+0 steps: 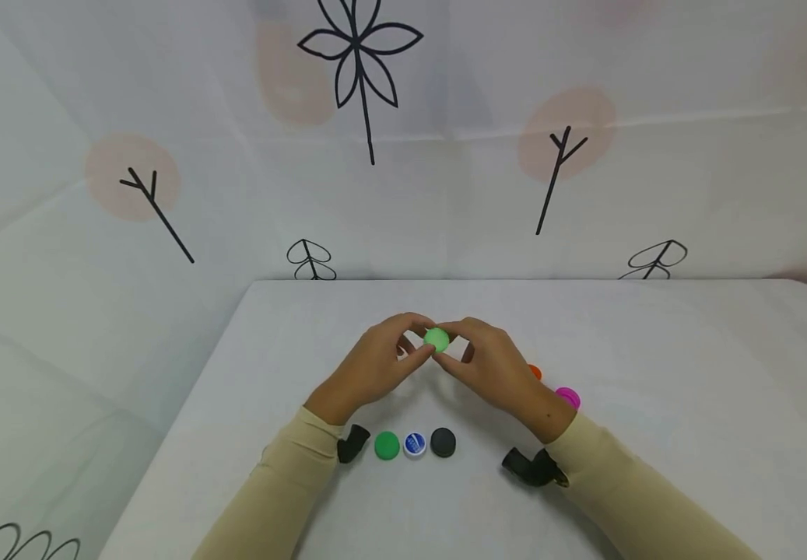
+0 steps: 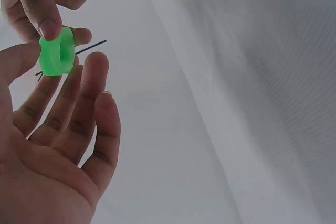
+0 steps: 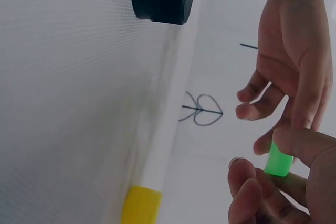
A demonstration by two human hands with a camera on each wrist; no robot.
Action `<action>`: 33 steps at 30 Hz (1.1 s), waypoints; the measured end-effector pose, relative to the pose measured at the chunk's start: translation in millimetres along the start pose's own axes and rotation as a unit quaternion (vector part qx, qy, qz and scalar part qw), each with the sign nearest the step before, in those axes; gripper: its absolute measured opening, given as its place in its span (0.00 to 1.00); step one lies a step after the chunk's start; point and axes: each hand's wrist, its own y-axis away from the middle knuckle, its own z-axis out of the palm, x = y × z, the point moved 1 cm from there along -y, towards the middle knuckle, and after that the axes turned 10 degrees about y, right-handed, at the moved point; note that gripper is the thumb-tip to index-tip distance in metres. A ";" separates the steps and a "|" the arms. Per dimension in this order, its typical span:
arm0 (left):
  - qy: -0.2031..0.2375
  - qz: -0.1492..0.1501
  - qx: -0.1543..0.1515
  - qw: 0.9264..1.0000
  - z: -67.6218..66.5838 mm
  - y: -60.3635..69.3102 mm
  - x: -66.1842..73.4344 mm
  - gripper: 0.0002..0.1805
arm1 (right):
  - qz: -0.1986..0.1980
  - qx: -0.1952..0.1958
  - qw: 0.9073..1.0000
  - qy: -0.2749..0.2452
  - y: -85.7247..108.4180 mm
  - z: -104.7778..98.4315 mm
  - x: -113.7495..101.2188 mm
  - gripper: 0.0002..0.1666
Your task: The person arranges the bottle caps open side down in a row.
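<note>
Hands [image 1: 375,362] [image 1: 499,369] pinch light-green cap [image 1: 436,338]; blue-white printed cap [image 1: 415,445] is illegible.

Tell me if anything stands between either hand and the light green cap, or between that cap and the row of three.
Nothing visible does: the left hand and right hand both pinch the light green cap. Below it, only table shows before the green cap, blue-and-white cap and black cap.

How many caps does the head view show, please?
6: lime cap between left hand and right hand; green cap, blue cap, black cap in a row; orange cap, pink cap by right arm. Others may be hidden.
</note>
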 end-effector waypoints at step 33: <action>0.017 0.059 -0.101 0.993 -10.1 11.8 19.8 0.18 | -0.007 -0.090 0.994 -0.055 29.8 -33.9 -10.7 0.19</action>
